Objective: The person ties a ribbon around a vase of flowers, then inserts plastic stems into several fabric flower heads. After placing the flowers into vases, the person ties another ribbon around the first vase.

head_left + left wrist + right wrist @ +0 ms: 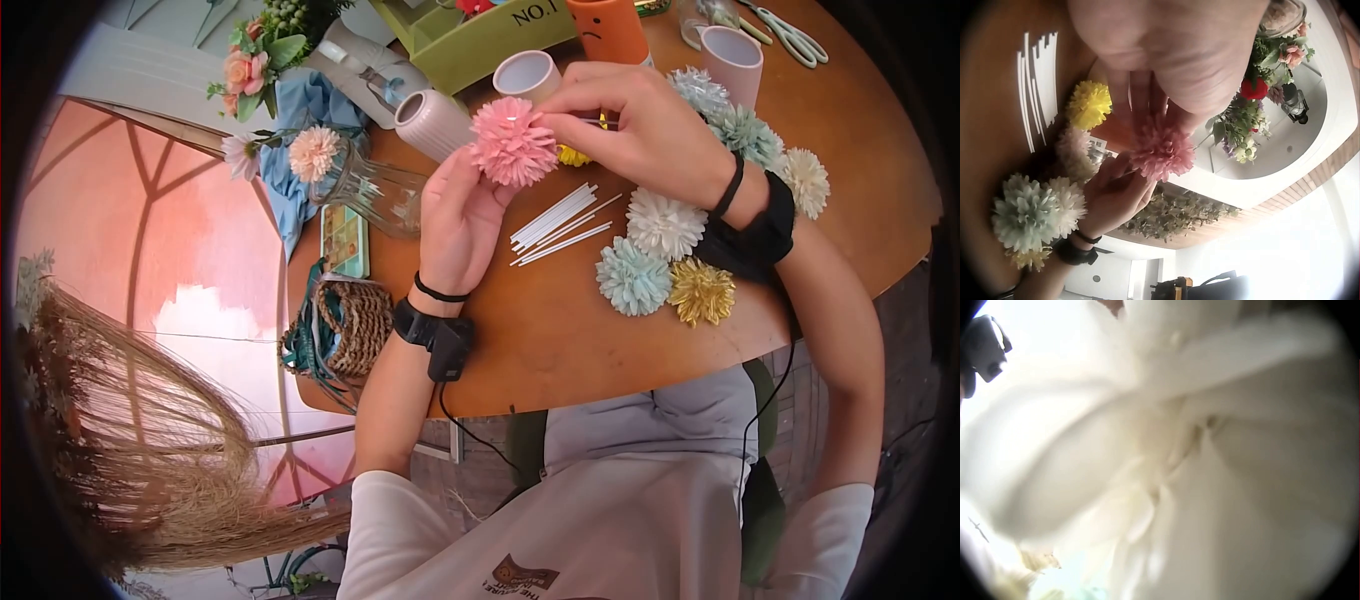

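The bare left hand (462, 205) has a thin black band (440, 290) at its wrist, then a black strap (408, 322) carrying a boxy black camera (452, 350) with a dark cable (443, 402). The bare right hand (650, 125) has a similar thin bracelet (732, 186) and a wide black cuff (778, 215). White short sleeves (400, 512) flank a greyish garment, apparently an apron (640, 515), bearing a dark brown lettered patch (525, 574); the trousers (660, 420) are grey.

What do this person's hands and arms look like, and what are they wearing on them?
Short white cloth sleeves leave both forearms bare. The left hand has no glove; its wrist wears a thin black band and a wider black strap with a boxy black device. The right hand, also gloveless, has a matching band and strap. Thin black cables run down near each arm.
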Action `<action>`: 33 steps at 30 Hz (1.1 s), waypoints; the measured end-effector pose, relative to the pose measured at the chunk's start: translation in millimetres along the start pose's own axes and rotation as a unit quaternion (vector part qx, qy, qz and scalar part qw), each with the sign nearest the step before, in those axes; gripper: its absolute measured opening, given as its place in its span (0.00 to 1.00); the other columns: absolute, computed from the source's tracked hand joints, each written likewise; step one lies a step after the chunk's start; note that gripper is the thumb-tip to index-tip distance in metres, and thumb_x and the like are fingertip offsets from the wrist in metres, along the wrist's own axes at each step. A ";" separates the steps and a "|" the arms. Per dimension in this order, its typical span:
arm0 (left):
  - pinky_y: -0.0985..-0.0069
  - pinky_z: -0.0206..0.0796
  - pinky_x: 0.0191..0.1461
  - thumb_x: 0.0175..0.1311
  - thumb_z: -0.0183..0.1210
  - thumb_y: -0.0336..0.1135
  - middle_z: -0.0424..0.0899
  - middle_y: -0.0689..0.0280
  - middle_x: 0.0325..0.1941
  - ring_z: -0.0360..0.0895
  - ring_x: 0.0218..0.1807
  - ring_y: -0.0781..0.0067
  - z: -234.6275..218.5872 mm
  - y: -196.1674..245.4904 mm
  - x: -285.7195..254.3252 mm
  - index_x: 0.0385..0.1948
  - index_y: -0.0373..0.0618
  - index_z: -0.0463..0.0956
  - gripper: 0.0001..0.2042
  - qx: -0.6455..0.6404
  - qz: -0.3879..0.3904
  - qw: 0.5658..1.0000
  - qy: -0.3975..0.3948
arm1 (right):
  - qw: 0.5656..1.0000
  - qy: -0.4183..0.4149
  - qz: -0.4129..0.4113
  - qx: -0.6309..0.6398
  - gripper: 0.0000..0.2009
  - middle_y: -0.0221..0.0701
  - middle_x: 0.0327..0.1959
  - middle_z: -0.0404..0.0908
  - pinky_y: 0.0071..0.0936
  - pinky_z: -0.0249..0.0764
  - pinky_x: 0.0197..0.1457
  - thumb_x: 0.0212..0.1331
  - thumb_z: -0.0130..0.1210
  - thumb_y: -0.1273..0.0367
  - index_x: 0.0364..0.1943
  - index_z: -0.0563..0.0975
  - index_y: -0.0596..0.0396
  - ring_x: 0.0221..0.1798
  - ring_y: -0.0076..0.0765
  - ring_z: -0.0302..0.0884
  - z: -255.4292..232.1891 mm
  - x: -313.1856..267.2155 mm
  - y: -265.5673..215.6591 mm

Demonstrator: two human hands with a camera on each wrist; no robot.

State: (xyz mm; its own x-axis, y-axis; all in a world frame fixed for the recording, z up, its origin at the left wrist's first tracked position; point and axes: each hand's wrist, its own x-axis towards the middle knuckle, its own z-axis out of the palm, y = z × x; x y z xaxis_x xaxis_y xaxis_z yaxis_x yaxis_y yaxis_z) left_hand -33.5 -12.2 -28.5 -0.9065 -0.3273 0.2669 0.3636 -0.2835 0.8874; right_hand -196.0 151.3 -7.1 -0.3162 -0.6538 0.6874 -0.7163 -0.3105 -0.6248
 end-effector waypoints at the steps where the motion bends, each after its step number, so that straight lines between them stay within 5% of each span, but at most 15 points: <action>1: 0.61 0.70 0.69 0.78 0.52 0.41 0.78 0.56 0.64 0.77 0.63 0.65 0.2 0.2 -0.9 0.61 0.33 0.70 0.20 -0.002 0.000 1.000 -0.006 | 1.000 0.006 -0.002 0.003 0.10 0.36 0.30 0.82 0.31 0.74 0.36 0.64 0.61 0.66 0.39 0.86 0.58 0.31 0.39 0.79 0.2 0.2 0.6; 13: 0.67 0.72 0.60 0.79 0.51 0.38 0.76 0.65 0.65 0.75 0.62 0.73 -11.2 -1.5 1.7 0.69 0.45 0.65 0.21 0.038 -0.013 0.999 0.002 | 1.000 0.015 -0.002 -0.005 0.10 0.37 0.32 0.83 0.32 0.74 0.38 0.64 0.60 0.67 0.39 0.85 0.60 0.33 0.40 0.80 -0.1 1.1 -3.9; 33: 0.65 0.69 0.67 0.78 0.50 0.31 0.77 0.60 0.65 0.76 0.63 0.67 -10.2 -7.5 2.9 0.65 0.38 0.68 0.18 0.030 0.028 0.999 0.029 | 0.998 -0.041 -0.040 -0.037 0.09 0.39 0.30 0.82 0.35 0.75 0.37 0.62 0.61 0.67 0.36 0.85 0.59 0.32 0.45 0.80 0.4 -2.2 -2.0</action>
State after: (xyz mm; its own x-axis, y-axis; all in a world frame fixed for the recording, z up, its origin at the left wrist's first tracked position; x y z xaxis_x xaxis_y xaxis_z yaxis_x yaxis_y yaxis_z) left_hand -36.7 -20.2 -38.2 -0.8706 -0.3934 0.2954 0.3980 -0.2102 0.8930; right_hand -193.7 153.1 -7.6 -0.2055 -0.6840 0.7000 -0.7819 -0.3155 -0.5378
